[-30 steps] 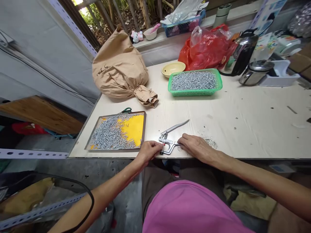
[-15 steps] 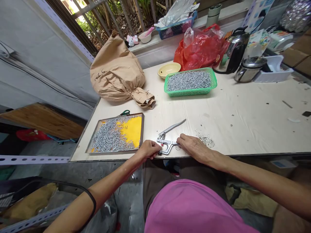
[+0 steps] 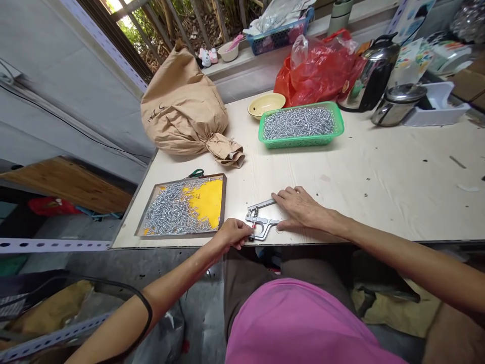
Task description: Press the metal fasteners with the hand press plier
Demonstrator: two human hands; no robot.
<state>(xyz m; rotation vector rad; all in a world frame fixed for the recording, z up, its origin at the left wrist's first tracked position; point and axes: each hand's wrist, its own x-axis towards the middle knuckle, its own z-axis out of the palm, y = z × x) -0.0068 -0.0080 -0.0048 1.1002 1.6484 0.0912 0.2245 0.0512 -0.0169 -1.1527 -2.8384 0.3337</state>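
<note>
Snap-fastener pliers with a spring and a small red part lie at the table's front edge. Around both handles is my right hand, fingers over the upper one and thumb at the lower. At the jaw, my left hand is closed in a pinch; whatever sits between its fingertips is too small to make out. Left of it, a shallow tray with a yellow bottom holds many small silvery metal pins.
A green basket full of similar metal pieces stands at the back, beside a cream bowl. Behind the tray are green-handled scissors and a brown paper sack. Red plastic bags and a kettle stand further right.
My right hand has moved up from the lower handle to span both handles, and the upper handle has come down closer to the lower one. My left hand stays at the jaw.
</note>
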